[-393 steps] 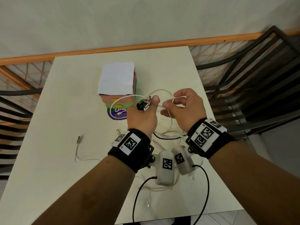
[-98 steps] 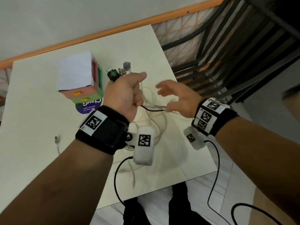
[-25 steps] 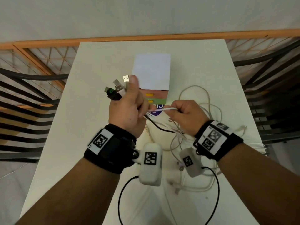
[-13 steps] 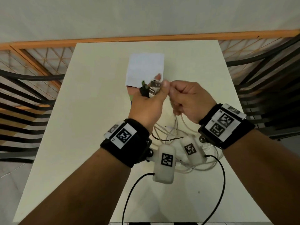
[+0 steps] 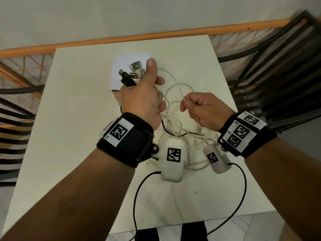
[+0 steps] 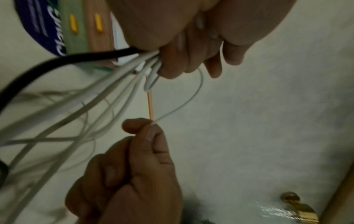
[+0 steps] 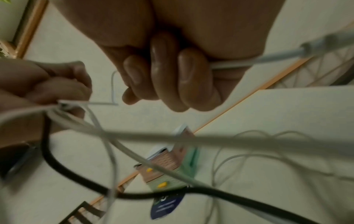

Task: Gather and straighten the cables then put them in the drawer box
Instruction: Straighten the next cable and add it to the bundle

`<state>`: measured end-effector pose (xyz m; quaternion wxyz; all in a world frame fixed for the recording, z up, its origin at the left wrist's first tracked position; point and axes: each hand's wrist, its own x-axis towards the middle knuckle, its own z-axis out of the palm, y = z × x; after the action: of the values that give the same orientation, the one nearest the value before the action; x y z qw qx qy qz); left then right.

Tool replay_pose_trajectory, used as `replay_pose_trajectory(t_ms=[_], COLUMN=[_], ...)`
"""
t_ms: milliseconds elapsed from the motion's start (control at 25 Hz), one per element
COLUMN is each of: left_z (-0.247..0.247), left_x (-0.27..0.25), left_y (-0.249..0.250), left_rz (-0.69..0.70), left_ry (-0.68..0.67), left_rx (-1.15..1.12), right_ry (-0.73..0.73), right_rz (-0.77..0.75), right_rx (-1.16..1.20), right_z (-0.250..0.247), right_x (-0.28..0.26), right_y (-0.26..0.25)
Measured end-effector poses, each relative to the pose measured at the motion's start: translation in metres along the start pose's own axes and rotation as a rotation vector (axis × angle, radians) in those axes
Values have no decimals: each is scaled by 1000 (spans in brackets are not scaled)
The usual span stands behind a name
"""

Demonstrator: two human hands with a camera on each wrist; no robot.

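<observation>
Pale surface (image 5: 69, 153) is carrying loose cables (image 5: 180, 105) at centre, box (image 5: 121, 66) at twelve o'clock. I'm seeing my left hand (image 5: 142, 100) gripping the plugs (image 5: 133, 73), right hand (image 5: 203, 110) pinching one strand. Straightening is underway; next I'm probably drawing that strand taut.

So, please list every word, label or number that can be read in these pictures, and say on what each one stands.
White letters on the purple sticker under the drawer box: partly hidden and blurred, not readable.
Small white print on that sticker in the right wrist view: too blurred.
Square black-and-white code tags on the wristbands and camera housings: patterns only, no words.
</observation>
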<state>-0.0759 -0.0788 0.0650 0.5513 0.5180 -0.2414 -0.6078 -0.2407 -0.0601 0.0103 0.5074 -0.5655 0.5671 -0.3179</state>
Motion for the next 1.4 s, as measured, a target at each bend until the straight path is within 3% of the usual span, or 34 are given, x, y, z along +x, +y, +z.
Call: replay_pose_trajectory(t_ms=[120, 240, 440, 560, 720, 760, 840, 920, 960, 1040, 1120, 1240, 1400], left_z=[37, 75, 124, 151, 174, 176, 179, 181, 180, 177, 172, 164, 162], left_x=[-19, -38, -51, -60, -69, -69, -70, -70, -71, -71, -72, -76, -82], left_y=[-5, -14, -30, -45, -65, -69, -74, -75, -73, -63, -52, -43, -40], left_rz=[-50, -111, -149, -152, -112, -87, -35, 9, 36, 93, 111, 95, 23], left_ry=[-157, -290, -400, -459, -501, -501, -492, -482, -476, -474, -517, -564, -576], left_rx=[-46, -39, -44, -31, 53, 84, 136, 161, 164, 172, 178, 196, 202], right_ry=[82, 218, 339, 360, 374, 439, 475, 255, 143, 82, 189, 324, 371], right_rz=[-34, 0, 99, 190, 429, 415, 138, -218, -311, -312, -269, -180, -48], right_rx=[-113, -61, 10, 3, -176, -163, -61, -30, -48, -40, -12, -235, -422], right_z=[-36, -81, -144, -170, -179, -181, -185, -176, -162, -132, -117, -129, -149], right_x=[-11, -27, -54, -70, -85, -88, -92, -92, -89, -75, -62, -49, -44], right_y=[24, 45, 81, 112, 133, 123, 91, 50, 33, 14, 13, 31, 45])
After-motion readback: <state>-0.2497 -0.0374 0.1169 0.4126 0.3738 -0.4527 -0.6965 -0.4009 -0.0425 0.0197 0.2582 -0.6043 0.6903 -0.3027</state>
